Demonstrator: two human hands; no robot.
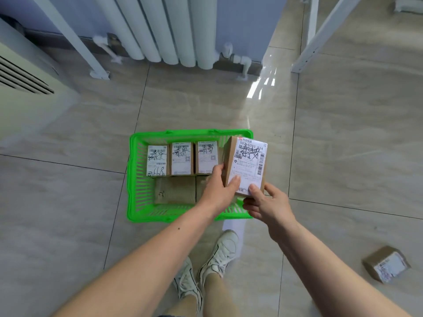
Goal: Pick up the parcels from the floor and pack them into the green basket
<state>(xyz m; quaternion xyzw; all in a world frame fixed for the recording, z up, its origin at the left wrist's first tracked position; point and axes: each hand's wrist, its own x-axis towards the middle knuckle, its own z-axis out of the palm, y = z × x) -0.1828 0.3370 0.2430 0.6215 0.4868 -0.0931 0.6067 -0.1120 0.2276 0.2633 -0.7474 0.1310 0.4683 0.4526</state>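
Both your hands are on one cardboard parcel [246,165], held above the right end of the green basket [137,179]. Your left hand [219,191] grips its left near corner, thumb on the white label face, other fingers wrapped round the brown side. Your right hand [267,207] takes the near bottom edge, thumb pressed on the label, remaining fingers curled under; how far under, can't tell. The parcel is tilted, label up toward you, with black handwriting and barcodes on it.

The basket sits on the tiled floor [343,145], straight ahead of your feet. Inside, along the far side, three labelled boxes [179,159] lie side by side, touching, labels up. Just near of them lie flat brown parcels [175,191], label not visible; your left wrist hides the right part of that row, so the count is unclear.

One more small parcel [385,264] lies on the floor, near right, well apart from the basket, tipped on an angle, label partly showing.

Your white sneakers [206,266] are just near of the basket's near rim. A white radiator [169,28] stands against the far wall, with a pale appliance with vent slats [25,78] at far left.
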